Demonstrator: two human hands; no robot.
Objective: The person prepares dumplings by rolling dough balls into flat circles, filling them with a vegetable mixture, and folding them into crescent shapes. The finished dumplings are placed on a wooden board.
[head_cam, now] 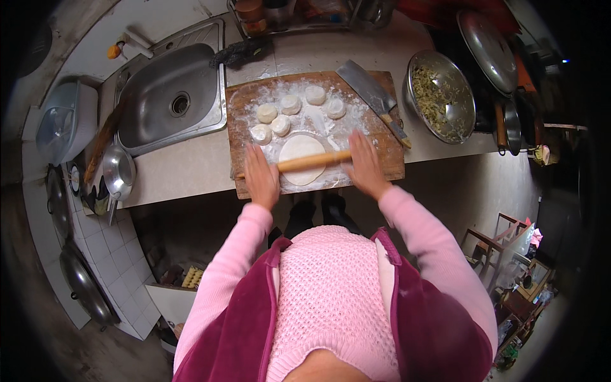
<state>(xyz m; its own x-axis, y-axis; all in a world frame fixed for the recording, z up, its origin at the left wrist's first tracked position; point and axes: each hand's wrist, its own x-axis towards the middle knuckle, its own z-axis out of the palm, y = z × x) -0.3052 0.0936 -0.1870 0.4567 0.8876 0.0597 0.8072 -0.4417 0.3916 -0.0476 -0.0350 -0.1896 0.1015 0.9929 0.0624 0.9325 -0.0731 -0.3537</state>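
Note:
A flattened round of dough (300,144) lies near the front edge of a floured wooden board (387,167). Across it rests a wooden rolling pin (309,163), slightly blurred. My left hand (261,177) presses on the pin's left end with the fingers extended. On its right end lies my right hand (367,164), also with straight fingers; the palms hide parts of the pin. Behind the round sit several small floured dough pieces, among them one at the back (315,95) and one at the left (261,134). A cleaver (366,87) lies diagonally at the board's right back, its wooden handle towards the front.
Left of the board is a stainless steel sink (152,114), with a metal ladle (119,172) near the counter edge. At the right, a metal bowl (470,129) holds chopped filling (429,90), beside a large pot lid (488,52). A rack (296,31) with jars stands behind.

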